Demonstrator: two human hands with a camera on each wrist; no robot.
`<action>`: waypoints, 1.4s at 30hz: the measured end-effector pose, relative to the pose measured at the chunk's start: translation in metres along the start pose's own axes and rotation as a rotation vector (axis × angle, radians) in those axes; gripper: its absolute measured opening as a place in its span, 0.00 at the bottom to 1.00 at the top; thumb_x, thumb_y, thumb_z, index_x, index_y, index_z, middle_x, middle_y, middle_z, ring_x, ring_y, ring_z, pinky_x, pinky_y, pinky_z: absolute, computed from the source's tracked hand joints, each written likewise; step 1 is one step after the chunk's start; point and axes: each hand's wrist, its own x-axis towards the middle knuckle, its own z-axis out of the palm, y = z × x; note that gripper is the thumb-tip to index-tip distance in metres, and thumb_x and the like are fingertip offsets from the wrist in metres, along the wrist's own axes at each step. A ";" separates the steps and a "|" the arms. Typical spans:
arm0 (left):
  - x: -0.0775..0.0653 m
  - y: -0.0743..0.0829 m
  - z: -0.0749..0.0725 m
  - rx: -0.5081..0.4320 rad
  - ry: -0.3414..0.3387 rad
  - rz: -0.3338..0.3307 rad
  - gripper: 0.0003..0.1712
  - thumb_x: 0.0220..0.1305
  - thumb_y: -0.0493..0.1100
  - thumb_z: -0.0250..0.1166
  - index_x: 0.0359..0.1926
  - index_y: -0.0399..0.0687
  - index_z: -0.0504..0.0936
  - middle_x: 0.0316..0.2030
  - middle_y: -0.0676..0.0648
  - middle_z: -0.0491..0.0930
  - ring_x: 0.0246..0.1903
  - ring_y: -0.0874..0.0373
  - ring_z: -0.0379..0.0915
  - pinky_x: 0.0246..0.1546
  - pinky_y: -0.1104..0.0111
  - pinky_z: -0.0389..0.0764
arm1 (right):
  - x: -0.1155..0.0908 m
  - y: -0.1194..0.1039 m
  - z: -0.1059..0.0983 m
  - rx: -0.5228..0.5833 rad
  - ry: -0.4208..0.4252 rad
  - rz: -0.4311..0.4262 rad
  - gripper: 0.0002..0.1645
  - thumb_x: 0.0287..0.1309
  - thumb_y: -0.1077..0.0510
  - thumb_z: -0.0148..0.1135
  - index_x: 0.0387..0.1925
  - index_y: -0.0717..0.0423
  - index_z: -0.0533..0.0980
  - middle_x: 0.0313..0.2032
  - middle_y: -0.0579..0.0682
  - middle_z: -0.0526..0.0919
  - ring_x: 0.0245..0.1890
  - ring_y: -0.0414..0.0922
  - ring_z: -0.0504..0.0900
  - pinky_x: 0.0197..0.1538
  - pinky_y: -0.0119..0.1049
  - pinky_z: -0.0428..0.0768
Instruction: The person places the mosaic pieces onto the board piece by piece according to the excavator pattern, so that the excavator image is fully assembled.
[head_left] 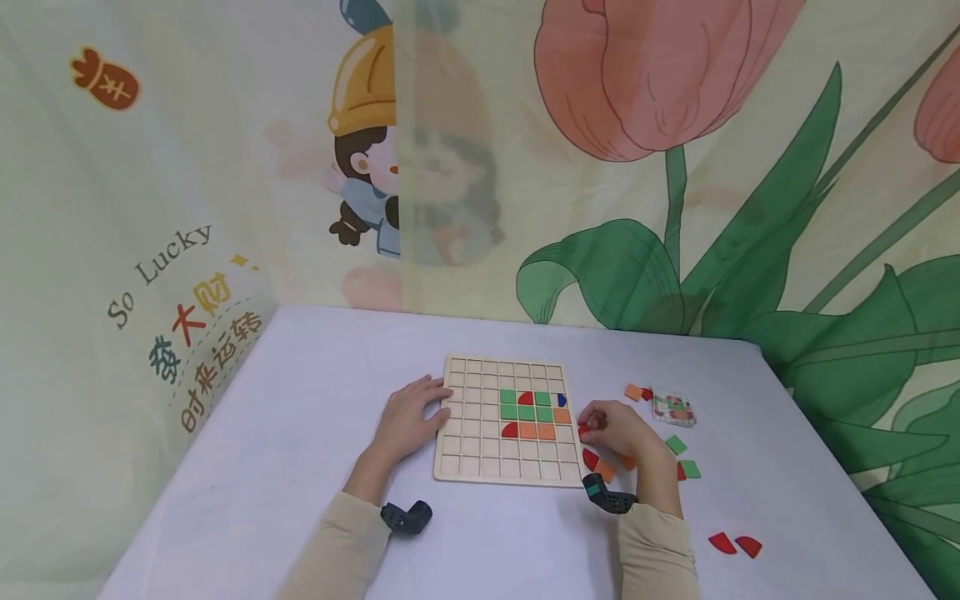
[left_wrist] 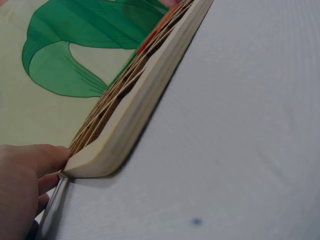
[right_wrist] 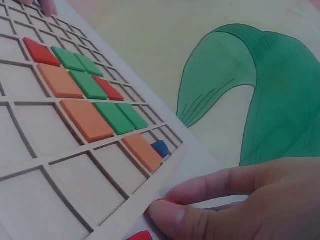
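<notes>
A wooden grid board (head_left: 472, 462) lies on the white table, with green and orange squares, red quarter-circle pieces and a small blue piece (right_wrist: 160, 148) in some of its cells. At the board's left edge rests my left hand (head_left: 408, 419), its fingers fairly straight; the left wrist view has its thumb and fingers (left_wrist: 47, 159) at a corner. Just off the right edge, my right hand (head_left: 618, 431) pinches a red piece (right_wrist: 166, 201) between thumb and fingers, which cover most of it. Another red piece (head_left: 591, 459) and an orange square (head_left: 604, 472) lie below that hand.
A small patterned card or packet (head_left: 673, 407) lies at the right, beside an orange piece (head_left: 633, 392). Loose green squares (head_left: 676, 444) are scattered right of my right hand. Two red quarter-circles (head_left: 722, 543) lie nearer the front. A printed curtain (head_left: 465, 283) hangs behind the table.
</notes>
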 end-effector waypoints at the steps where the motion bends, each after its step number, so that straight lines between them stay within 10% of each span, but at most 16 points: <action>1: 0.000 0.000 0.000 0.000 -0.001 0.001 0.21 0.63 0.51 0.61 0.56 0.54 0.79 0.64 0.50 0.72 0.69 0.51 0.58 0.67 0.50 0.60 | 0.001 0.000 0.001 -0.001 0.010 0.011 0.13 0.50 0.61 0.70 0.38 0.52 0.78 0.32 0.50 0.76 0.37 0.45 0.72 0.40 0.34 0.78; 42: 0.001 0.001 0.000 -0.010 -0.003 -0.002 0.20 0.62 0.50 0.61 0.55 0.54 0.79 0.64 0.50 0.71 0.69 0.51 0.58 0.68 0.51 0.59 | 0.001 -0.032 0.005 -0.056 0.011 0.020 0.03 0.54 0.57 0.68 0.30 0.51 0.82 0.31 0.47 0.82 0.36 0.44 0.74 0.40 0.36 0.78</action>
